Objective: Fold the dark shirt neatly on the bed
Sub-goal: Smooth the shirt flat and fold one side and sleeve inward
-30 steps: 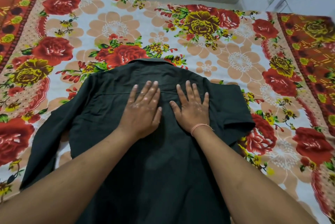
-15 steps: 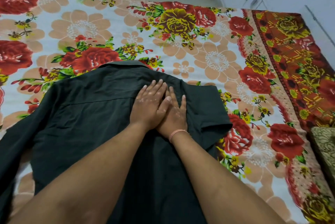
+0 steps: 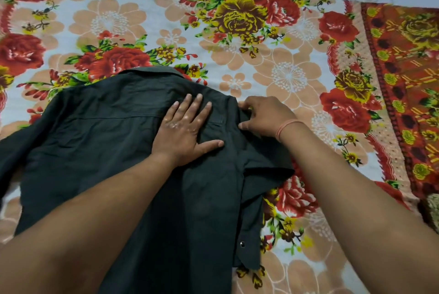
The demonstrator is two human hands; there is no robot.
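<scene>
A bed under a floral cotton sheet (image 3: 273, 75) of red, yellow and peach fills the view. A dark, short-sleeved collared shirt (image 3: 107, 151) lies back-up across its near middle. The left hand (image 3: 183, 132) presses flat and released on the upper back, likely anchoring the cloth. The right hand (image 3: 266, 115) seems to pinch the right shoulder seam, ready to fold. Nothing blocks the sleeve.

Shirt (image 3: 114, 151) on bed (image 3: 285, 75), both hands atop its right shoulder.
</scene>
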